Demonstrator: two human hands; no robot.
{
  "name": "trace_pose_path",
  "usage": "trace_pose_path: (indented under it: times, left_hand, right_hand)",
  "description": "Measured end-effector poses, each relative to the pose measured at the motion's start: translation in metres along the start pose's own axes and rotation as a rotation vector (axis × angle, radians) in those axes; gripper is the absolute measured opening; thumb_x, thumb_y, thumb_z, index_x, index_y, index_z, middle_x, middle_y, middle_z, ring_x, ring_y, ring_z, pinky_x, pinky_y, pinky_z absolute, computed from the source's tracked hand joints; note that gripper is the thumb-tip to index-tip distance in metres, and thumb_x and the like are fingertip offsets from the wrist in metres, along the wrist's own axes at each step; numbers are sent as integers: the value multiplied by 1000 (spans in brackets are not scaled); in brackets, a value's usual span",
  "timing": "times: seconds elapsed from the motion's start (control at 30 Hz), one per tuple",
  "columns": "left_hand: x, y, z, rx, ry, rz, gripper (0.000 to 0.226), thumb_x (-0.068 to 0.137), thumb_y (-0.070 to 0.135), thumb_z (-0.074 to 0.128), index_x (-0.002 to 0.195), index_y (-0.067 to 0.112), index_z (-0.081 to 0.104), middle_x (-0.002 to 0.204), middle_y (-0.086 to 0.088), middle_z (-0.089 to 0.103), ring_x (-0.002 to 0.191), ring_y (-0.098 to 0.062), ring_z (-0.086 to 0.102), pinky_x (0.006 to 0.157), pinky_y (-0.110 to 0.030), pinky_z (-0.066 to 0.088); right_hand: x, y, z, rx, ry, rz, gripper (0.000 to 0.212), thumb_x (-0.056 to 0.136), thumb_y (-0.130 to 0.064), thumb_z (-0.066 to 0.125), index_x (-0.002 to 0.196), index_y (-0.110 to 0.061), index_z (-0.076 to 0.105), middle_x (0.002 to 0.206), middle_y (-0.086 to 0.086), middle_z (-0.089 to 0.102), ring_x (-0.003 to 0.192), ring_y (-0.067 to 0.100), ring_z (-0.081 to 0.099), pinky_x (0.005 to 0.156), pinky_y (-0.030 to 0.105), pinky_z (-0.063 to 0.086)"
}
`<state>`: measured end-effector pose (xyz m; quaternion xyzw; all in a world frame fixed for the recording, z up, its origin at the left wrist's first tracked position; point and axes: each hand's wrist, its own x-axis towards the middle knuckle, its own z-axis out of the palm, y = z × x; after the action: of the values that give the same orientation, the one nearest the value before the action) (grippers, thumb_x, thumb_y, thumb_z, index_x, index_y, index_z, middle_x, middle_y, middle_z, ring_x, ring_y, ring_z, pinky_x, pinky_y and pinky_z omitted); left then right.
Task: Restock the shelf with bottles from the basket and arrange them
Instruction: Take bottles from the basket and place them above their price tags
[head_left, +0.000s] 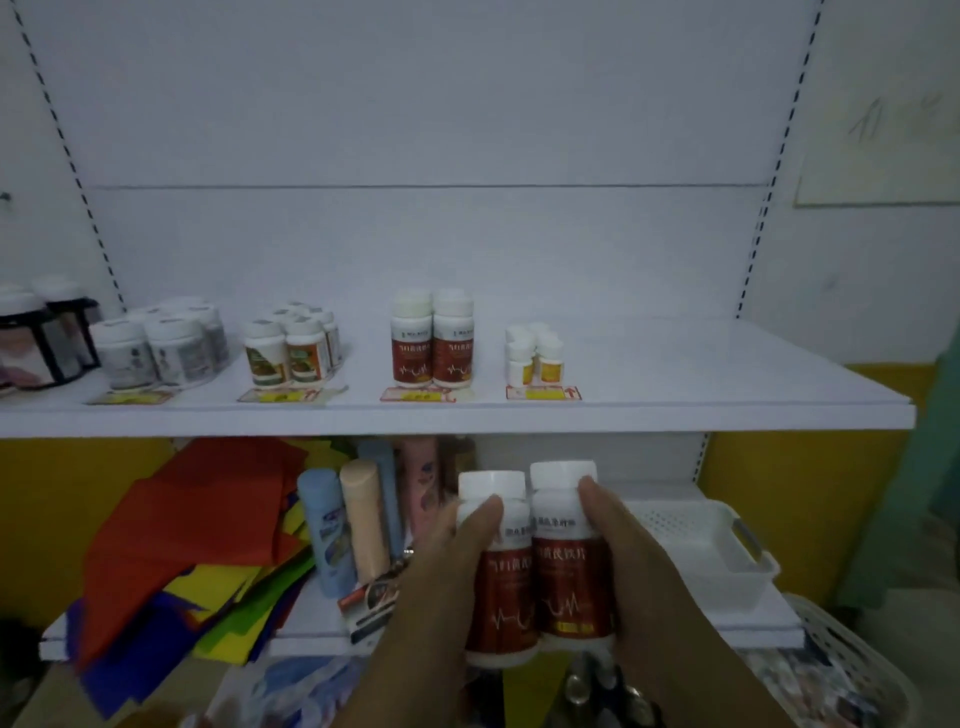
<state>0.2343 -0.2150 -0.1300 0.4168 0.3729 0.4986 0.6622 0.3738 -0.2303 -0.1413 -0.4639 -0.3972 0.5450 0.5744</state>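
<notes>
Two red bottles, one in each hand

The left hand (447, 566) holds one red-label bottle (498, 571); the right hand (639, 566) holds the other bottle (569, 556), below the white shelf (675, 410).

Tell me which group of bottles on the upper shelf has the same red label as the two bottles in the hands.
The third group from the left: two tall white-capped bottles with dark red labels, like the held pair. The other groups are shorter, with grey, green-orange or yellow labels.

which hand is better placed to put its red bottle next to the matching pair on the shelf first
Left, probably. The left hand and its red bottle sit nearly under the matching pair on the shelf. The right hand holds its bottle further right.
</notes>
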Motion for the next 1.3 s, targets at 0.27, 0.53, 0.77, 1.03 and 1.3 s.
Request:
trace_pose_path:
  times: [0.27,0.53,0.77,1.03,1.3]
  left_hand:
    - [61,75,-36,198,165,348,13,86,35,50,82,31,62,84,9,70,87,-9,66,84,-31,55]
    - [122,197,-61,503,-173,566,49,59,45,58,108,46,52,88,24,67,78,17,62,55,-5,50]
    - [218,281,-64,627,-62,642,31,85,28,63,115,24,55,105,6,61,99,-12,61,81,-30,54]
    - [315,276,-52,748,-27,279,36,80,14,69,113,18,54,120,-8,54,101,-22,57,64,-35,58]
    - [350,236,-41,1007,-161,-70,36,78,5,67,111,19,60,102,-5,59,91,-21,59,64,-35,60]
  right_hand:
    - [66,-49,67,-154,-141,-145,34,72,-38,64,106,-43,60,100,-9,74,94,15,71,87,43,54]
    - [125,-140,127,-381,149,-457,69,55,-76,36,89,-24,66,85,3,75,79,20,73,78,44,57]
    - [222,-206,110,-488,309,-530,64,77,-70,39,96,-13,60,96,8,67,88,21,65,82,38,53]
    - [328,-213,81,-770,135,-460,29,86,-41,61,98,-16,67,100,2,69,91,15,64,75,29,53]
    - [368,-179,67,-852,-178,-164,32,84,-30,66,104,-5,67,102,7,69,93,20,66,80,32,58]
